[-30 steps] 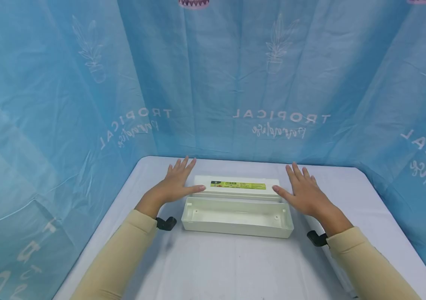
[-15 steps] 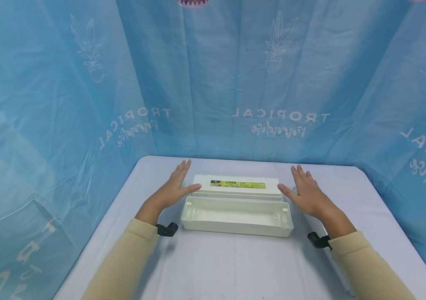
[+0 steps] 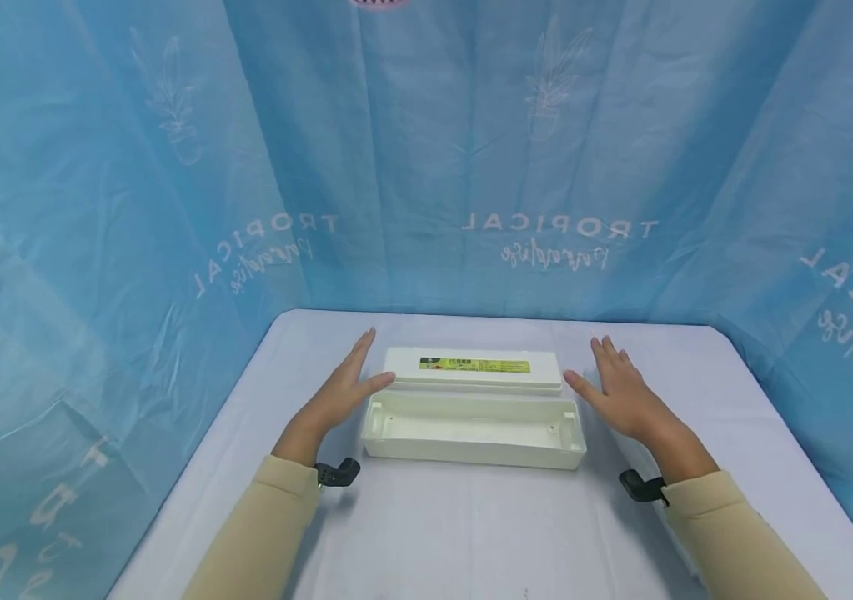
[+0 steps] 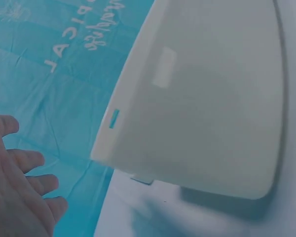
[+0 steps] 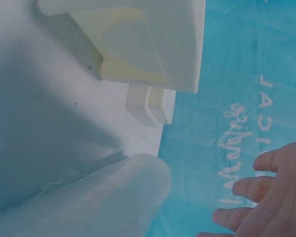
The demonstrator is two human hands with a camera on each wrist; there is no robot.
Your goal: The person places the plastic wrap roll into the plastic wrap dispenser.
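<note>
My left hand [image 3: 333,402] is spread, its thumb near the left end of a white oblong box [image 3: 471,379] with a yellow-green label. My right hand [image 3: 624,402] is spread likewise, its thumb near that box's right end. Neither hand holds anything; the hands look raised above the table. In front of the box lies an open-topped, off-white long tray [image 3: 471,450], between the two wrists. The tray's side with a small slot [image 4: 114,119] fills much of the left wrist view. In the right wrist view, a translucent roll [image 5: 118,197] lies beside the tray.
A white cloth covers the table [image 3: 471,533]. Blue curtain [image 3: 426,167] with printed words hangs behind and along both sides. In the head view, my right forearm hides most of the roll. A black strap mount [image 3: 338,472] sits on each wrist.
Both hands have drawn outward, away from the labelled box's ends, and slightly back towards me. The box and tray stay in place; the head view tilts slightly.
</note>
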